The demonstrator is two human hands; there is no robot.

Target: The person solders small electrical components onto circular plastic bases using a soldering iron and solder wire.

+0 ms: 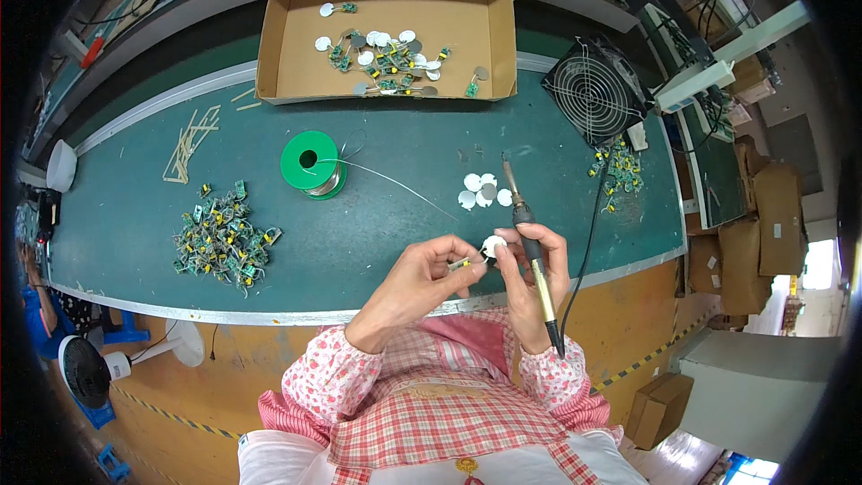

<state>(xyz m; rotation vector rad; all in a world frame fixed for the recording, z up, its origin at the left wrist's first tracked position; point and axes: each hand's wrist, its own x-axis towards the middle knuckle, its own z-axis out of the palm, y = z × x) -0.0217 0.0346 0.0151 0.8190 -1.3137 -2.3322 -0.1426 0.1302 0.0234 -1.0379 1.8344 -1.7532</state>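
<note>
Left hand (415, 280): fingertips pressed together, pinching a small yellow-and-green component (460, 263) and holding it against the white disc (493, 245). Forearm in a pink floral sleeve, entering from the lower edge.

Right hand (528, 262): thumb and forefinger pinching the white disc at its right side; remaining fingers curled around the soldering iron (530, 247), held like a pen, metal tip pointing away toward the bench, black-and-yellow handle running back over the wrist. Black cord (588, 242) trailing from the iron up across the bench edge.

White disc: between the two hands, above the near edge of the green bench (135, 216), clear of the surface.

Just beyond the iron's tip: small cluster of loose discs (483, 190), white and grey, lying flat on the bench.

Left of centre: green spool of solder wire (310, 163), lying on its side, one thin strand (395, 181) drawn out toward the hands.

Far left: heap of small green circuit boards (220, 235) with yellow parts and wire leads.

Beyond that heap: scattered pale sticks (190, 139).

Far edge, centre: open cardboard box (296, 27), holding discs joined to small boards.

Right of the box: black wire-grille fan (594, 88), tilted, with a small pile of green boards (618, 172) just below it.
</note>
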